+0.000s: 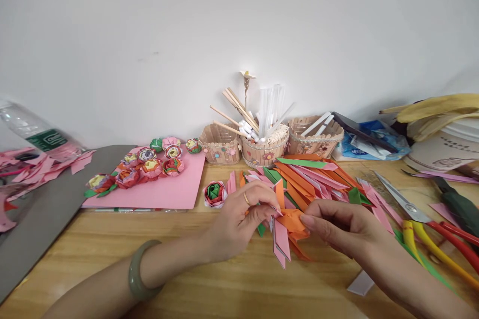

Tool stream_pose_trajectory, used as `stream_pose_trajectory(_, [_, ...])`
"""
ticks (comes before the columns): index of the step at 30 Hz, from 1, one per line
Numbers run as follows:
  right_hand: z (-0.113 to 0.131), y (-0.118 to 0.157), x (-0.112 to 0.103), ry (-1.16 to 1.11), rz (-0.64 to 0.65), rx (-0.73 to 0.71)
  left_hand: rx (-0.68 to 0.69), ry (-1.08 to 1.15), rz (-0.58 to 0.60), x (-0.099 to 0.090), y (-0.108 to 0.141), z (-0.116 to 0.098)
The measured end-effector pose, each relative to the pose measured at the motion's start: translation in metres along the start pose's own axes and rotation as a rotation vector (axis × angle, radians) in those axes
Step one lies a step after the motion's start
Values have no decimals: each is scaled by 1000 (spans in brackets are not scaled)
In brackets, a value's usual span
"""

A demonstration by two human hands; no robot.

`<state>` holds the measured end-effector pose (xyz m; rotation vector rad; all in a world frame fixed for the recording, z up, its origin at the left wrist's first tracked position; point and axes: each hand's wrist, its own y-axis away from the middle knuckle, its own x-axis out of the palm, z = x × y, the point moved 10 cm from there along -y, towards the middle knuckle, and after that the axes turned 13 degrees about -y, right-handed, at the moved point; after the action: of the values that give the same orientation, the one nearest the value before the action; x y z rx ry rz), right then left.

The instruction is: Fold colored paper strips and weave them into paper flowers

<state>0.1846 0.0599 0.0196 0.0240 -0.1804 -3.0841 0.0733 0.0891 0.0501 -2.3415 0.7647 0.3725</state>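
Note:
Between my two hands is a bundle of folded paper strips, orange on the right and pink hanging down below. My left hand, with a ring on one finger, pinches the pink strips near the bundle's middle. The thumb and forefinger of my right hand grip the orange side. Behind my hands lies a heap of folded orange, pink and green strips. Just left of my left hand sits a finished paper flower with a green centre.
Several paper flowers rest on a pink sheet at left. Small wooden baskets with sticks stand along the wall. Scissors lie at right, near a white tub. A plastic bottle lies far left.

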Motion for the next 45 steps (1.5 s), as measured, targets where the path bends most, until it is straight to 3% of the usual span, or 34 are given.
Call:
stream_pose_trajectory(8, [-2,-1,-3,91,3,7,91,45,-73,-6,0,-5])
stream_pose_trajectory(13, [2,1,-6,128,-41,-20,81,113,-112,-6,0,-3])
stream_pose_trajectory(17, [6,3,-5,187,-31,-45,37,179,-78,-3,1,2])
stream_pose_trajectory(23, [17,10,-40,102,-300,-166,-55,370,-39,-4,-1,10])
stream_pose_trajectory(26, [21,11,-49,77,-370,-227,-155,496,12,2,-2,17])
stream_pose_trajectory(30, [22,4,-30,161,-225,-250,-243,602,50,11,0,27])
stream_pose_trajectory(34, [19,1,-10,196,-64,-244,-193,538,106,15,-1,24])
stream_pose_trajectory(39, [15,1,-7,147,-51,-213,-148,386,133,16,-1,21])
stream_pose_trajectory(45, [20,8,-4,275,-63,-297,-168,385,142,20,-2,19])
